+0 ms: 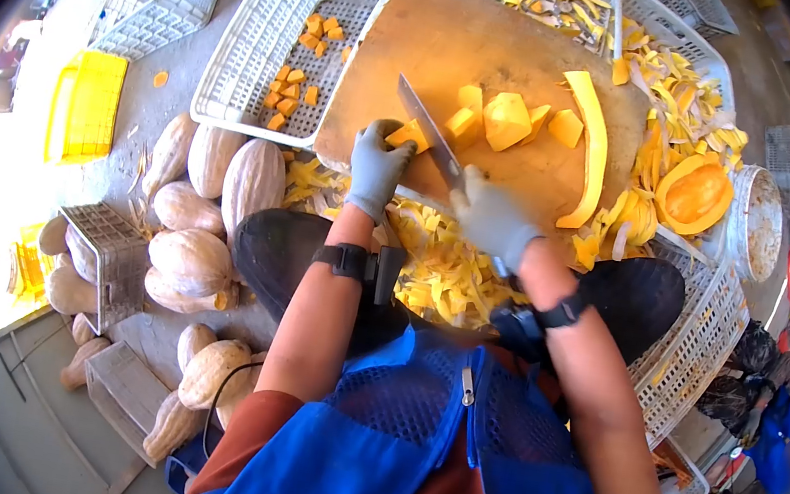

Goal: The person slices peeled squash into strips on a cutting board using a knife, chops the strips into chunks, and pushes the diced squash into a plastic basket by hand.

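My gloved left hand (378, 166) is closed on a pumpkin piece (410, 135) at the near left edge of the wooden cutting board (415, 33). My gloved right hand (495, 218) grips a knife (429, 131), its long blade slanting up and left just right of that piece. Beyond the blade lie a cut pumpkin chunk (467, 116), a larger peeled chunk (506, 122) and a smaller chunk (565, 127). On the board's right side rests a long curved pumpkin strip (586, 143). Whether the blade touches the held piece is hard to see.
Left of the board, a white crate (238, 73) holds several pumpkin cubes (288, 90). Peelings (443, 264) lie below the board and fill a crate (690, 51) at right. A halved pumpkin (693, 194) sits near a bucket (757, 222). Whole pumpkins (191, 259) cover the left floor.
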The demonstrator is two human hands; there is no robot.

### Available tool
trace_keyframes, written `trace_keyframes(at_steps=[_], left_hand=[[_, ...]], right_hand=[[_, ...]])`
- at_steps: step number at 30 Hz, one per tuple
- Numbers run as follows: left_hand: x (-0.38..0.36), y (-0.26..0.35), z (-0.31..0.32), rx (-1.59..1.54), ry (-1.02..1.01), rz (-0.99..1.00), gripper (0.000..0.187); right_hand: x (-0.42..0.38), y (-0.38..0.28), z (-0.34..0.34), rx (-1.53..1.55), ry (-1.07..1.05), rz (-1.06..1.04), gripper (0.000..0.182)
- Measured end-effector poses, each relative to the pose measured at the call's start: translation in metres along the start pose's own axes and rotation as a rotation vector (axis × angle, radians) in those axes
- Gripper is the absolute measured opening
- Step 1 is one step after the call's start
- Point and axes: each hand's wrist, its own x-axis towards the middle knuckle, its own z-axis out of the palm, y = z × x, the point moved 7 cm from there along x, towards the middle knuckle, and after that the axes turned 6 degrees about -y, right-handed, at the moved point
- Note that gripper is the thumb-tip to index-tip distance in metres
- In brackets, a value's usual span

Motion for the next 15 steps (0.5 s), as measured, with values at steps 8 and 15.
trace_keyframes(at_steps=[8,15], left_hand=[[-0.057,0.025,0.0,-0.316,0.148,-0.369,0.023],[-0.03,0.047,-0.012,0.316,-0.053,0.027,0.062]], right_hand=[[-0.019,0.017,0.02,0.178,0.279,-0.089,0.023],[-0.037,-0.005,0.002,0.058,0.303,-0.072,0.028]])
